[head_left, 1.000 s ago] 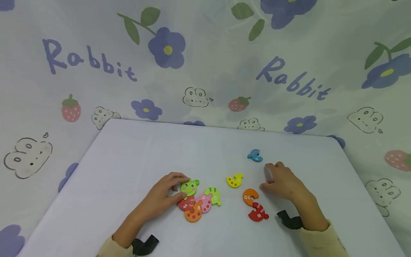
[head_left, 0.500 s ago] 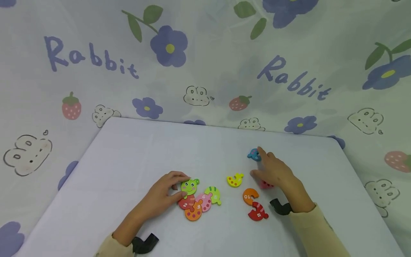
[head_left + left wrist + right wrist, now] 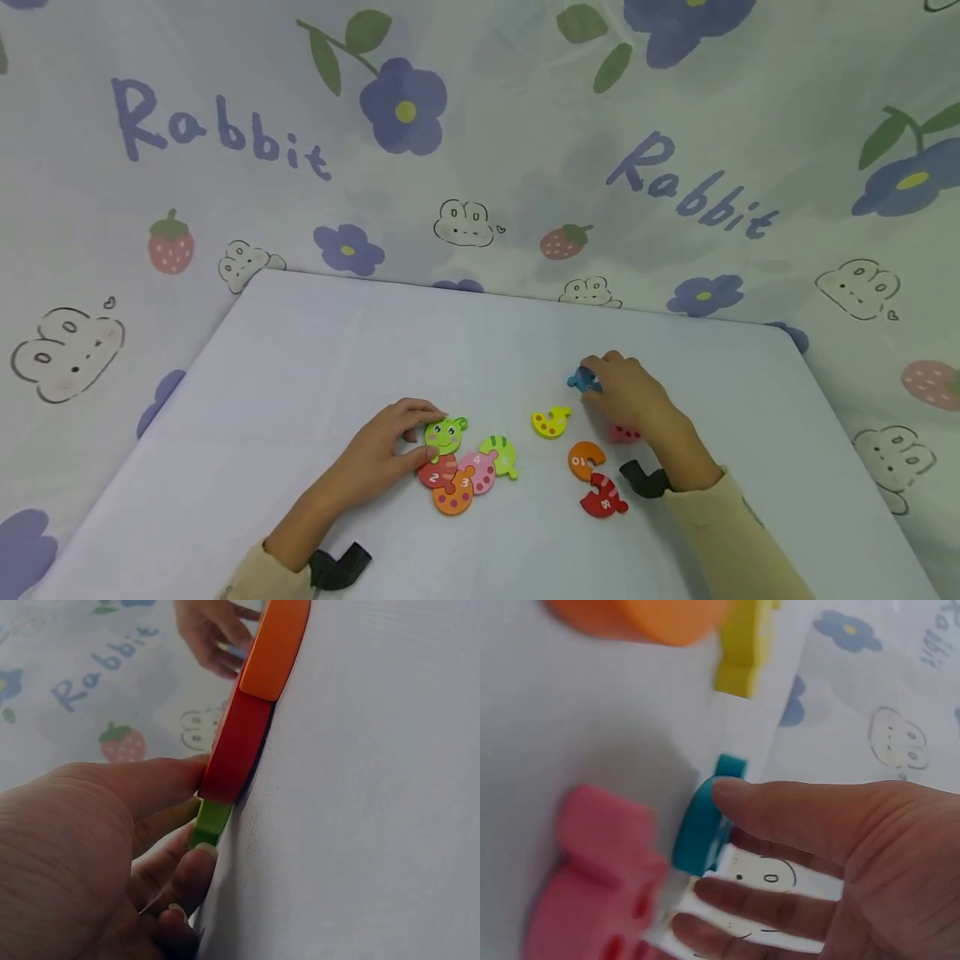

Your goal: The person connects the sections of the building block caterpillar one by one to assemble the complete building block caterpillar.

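Toward the far edge of the white surface (image 3: 337, 333), right of its middle: blue piece (image 3: 582, 381), clamped between thumb and finger of the right hand (image 3: 633, 396). Flat or slightly raised, cannot tell. Knob points toward the left edge, clear of the fingertips. Judged light and stiff, likely painted wood; smooth faces may slip, so the thick curved rim looks the better hold, the narrow knob probably the weakest part.

Left of middle, farther from the far edge: left hand (image 3: 388, 442), thumb and fingers closed about the rim of the green face piece (image 3: 443, 437). Run continues from it: red piece marked 2 (image 3: 437, 472), orange piece marked 3 (image 3: 452, 497), pink piece marked 4 (image 3: 477, 472), pale green piece marked 5 (image 3: 498, 454).

Loose between the hands: yellow piece (image 3: 550, 423). Closer to the near edge, orange piece marked 10 (image 3: 583, 461) just beside red piece marked 8 (image 3: 600, 500). Dark pink piece (image 3: 624, 433) partly hidden by the right hand.
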Demonstrator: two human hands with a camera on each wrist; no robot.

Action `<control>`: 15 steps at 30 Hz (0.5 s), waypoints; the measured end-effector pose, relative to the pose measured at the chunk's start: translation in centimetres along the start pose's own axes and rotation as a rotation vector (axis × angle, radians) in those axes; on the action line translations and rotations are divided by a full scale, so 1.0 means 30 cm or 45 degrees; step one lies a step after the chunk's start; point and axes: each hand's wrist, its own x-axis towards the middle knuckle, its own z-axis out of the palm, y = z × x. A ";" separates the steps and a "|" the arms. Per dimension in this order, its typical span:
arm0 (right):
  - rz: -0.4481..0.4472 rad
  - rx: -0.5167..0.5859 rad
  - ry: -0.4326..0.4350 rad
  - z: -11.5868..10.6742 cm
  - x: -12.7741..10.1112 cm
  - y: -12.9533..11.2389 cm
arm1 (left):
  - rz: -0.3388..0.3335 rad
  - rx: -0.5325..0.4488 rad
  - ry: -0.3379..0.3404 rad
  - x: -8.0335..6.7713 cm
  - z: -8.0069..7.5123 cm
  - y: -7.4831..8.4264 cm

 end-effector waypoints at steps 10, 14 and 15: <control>0.038 0.004 0.014 0.045 -0.017 -0.025 | 0.008 0.010 0.006 0.001 -0.004 0.000; 0.091 -0.030 -0.024 0.064 -0.032 -0.043 | 0.002 0.012 0.003 0.000 -0.003 -0.002; 0.095 -0.033 -0.031 0.066 -0.038 -0.047 | -0.002 0.011 0.003 0.000 -0.003 -0.002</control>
